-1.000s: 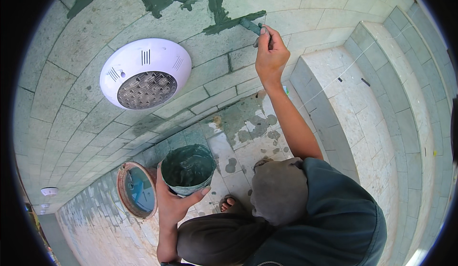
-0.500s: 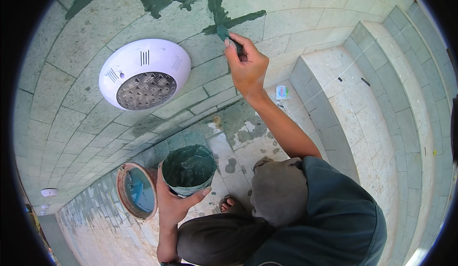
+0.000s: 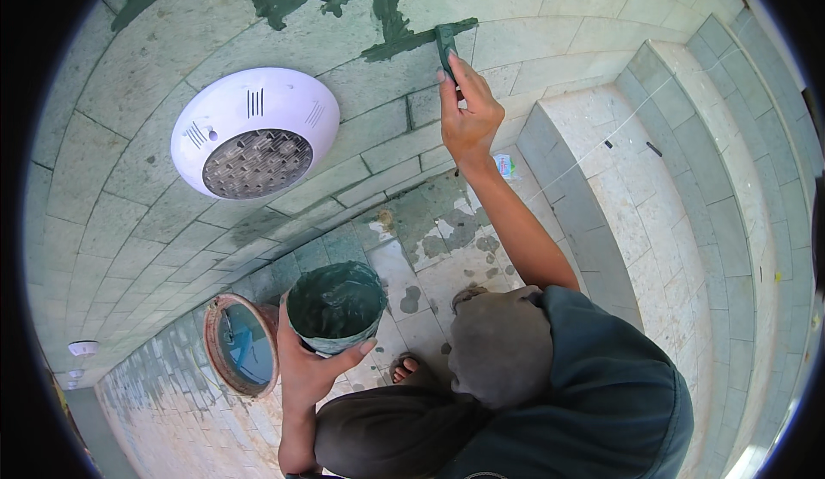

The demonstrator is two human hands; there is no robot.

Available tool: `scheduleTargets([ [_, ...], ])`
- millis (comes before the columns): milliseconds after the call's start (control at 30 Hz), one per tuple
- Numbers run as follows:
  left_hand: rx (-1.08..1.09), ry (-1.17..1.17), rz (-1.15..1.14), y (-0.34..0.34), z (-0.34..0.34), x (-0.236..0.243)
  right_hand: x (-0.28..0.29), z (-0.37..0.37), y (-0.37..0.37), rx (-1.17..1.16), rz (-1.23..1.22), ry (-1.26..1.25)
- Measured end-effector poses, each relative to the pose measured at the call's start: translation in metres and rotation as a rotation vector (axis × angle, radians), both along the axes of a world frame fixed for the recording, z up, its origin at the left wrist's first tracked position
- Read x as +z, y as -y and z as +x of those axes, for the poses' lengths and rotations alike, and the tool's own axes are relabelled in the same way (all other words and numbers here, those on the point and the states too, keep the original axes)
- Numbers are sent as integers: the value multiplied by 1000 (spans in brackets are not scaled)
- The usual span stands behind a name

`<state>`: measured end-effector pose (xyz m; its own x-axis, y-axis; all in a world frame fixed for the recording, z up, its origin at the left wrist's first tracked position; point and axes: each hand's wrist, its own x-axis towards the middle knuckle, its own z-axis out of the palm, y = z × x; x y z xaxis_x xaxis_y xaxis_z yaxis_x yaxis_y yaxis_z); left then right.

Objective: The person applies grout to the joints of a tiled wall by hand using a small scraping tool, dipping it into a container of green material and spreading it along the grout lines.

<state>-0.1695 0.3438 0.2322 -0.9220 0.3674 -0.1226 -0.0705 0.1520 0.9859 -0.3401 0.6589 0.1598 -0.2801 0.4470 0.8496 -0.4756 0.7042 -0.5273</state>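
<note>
Dark-green paste (image 3: 388,17), 12 o'clock: right hand (image 3: 473,122) pinches flat green-coated scraper (image 3: 445,48); press evenly, low angle. Left hand (image 3: 311,369) grips round green-smeared tub (image 3: 337,342), 7 o'clock.

Head-worn fisheye, left of a pair, upright; looks steeply down over the knees (image 3: 503,350), tiled wall (image 3: 369,131) close, floor (image 3: 423,333) farther off.

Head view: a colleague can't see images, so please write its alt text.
A person's right hand holds a small green-smeared tool against dark green paste on a pale green tiled wall, while the left hand holds a round cup of paste. A white oval fixture with a gray center is mounted nearby.
</note>
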Motion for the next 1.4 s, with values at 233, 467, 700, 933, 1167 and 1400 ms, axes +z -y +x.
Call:
scheduleTargets([
  [233,16,7,4,-1,-1,-3,-1,-6,31,27,152,-5],
  [467,17,-10,-9,1,0,-3,3,-1,-17,-95,-30,50],
  [700,1,16,11,-2,0,-3,-6,-3,20,54,153,9],
  [933,28,-4,1,1,3,0,3,-4,-11,-115,61,32],
  [1167,12,-2,0,1,3,0,6,-1,-29,-110,-172,66],
  [1400,11,-5,19,-1,4,0,-2,3,7,96,76,54],
])
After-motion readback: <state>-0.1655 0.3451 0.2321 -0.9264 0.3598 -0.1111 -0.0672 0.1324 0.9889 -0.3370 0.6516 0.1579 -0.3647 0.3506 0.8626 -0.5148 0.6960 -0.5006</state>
